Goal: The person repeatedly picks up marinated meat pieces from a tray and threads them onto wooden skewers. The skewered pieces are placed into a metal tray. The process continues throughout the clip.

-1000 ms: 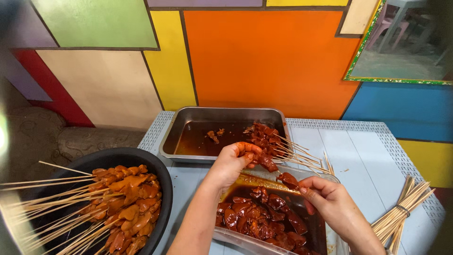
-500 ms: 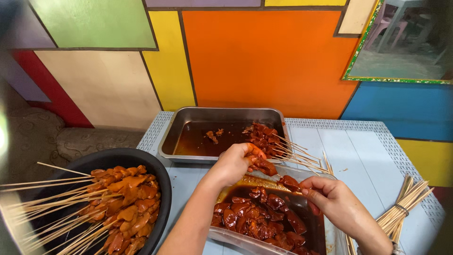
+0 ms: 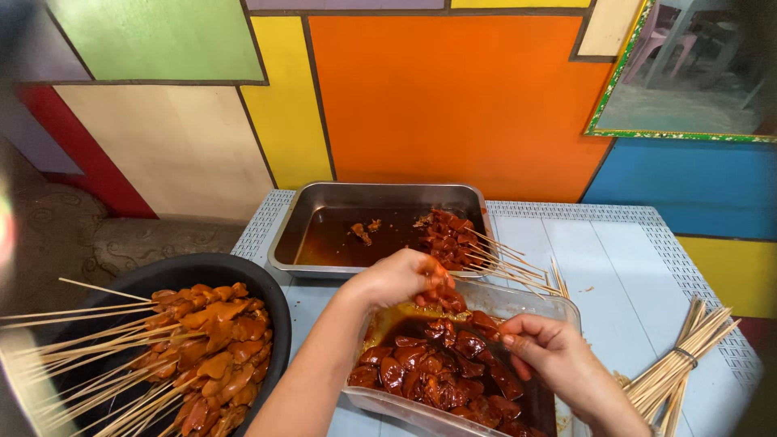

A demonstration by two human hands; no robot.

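My left hand [image 3: 402,279] is closed on dark red marinated meat pieces [image 3: 443,298] just above the far edge of a clear plastic container [image 3: 541,296]. That container holds several marinated meat chunks [image 3: 437,364] in brown sauce. My right hand [image 3: 541,350] reaches over the container's right side, its fingers pinching a meat piece [image 3: 489,322]. Whether a skewer runs between the hands is unclear.
A steel tray [image 3: 324,212] behind holds sauce and several finished skewers [image 3: 461,239]. A black basin [image 3: 202,271] at the left is piled with orange meat skewers [image 3: 202,352]. A tied bundle of bare bamboo sticks [image 3: 684,356] lies on the light blue table [image 3: 615,275] at right.
Both hands have dropped lower toward the clear container and drawn closer together. The left hand's meat now hangs just over the sauce.
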